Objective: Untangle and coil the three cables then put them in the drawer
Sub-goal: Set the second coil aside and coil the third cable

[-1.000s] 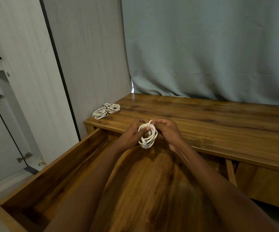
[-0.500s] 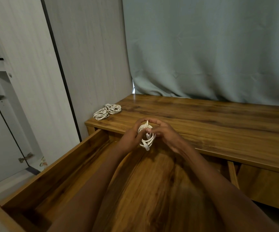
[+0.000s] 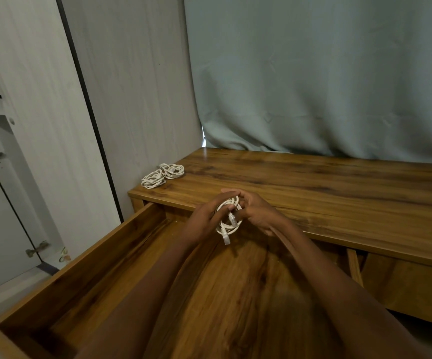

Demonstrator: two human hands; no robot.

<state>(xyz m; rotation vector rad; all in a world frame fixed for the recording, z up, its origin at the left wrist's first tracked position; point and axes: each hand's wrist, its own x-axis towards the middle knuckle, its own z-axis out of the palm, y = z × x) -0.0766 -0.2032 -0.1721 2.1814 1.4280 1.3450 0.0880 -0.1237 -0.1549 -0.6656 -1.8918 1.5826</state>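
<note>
Both hands hold one coiled white cable [image 3: 227, 224] above the back of the open wooden drawer [image 3: 85, 265]. My left hand [image 3: 205, 218] grips the coil's left side and my right hand [image 3: 257, 213] its right side. Two clear plugs hang from the coil, one pointing down. Two other coiled white cables [image 3: 163, 174] lie side by side on the desk top [image 3: 326, 187], at its far left corner.
A grey-green curtain [image 3: 326, 79] hangs behind the desk. A pale wardrobe panel [image 3: 41, 125] with hinges stands close on the left of the drawer. A second, shut drawer front [image 3: 412, 288] sits under the desk on the right.
The coil has turned in my hands and its plug ends now hang lower. Both hands stayed over the drawer's back edge.
</note>
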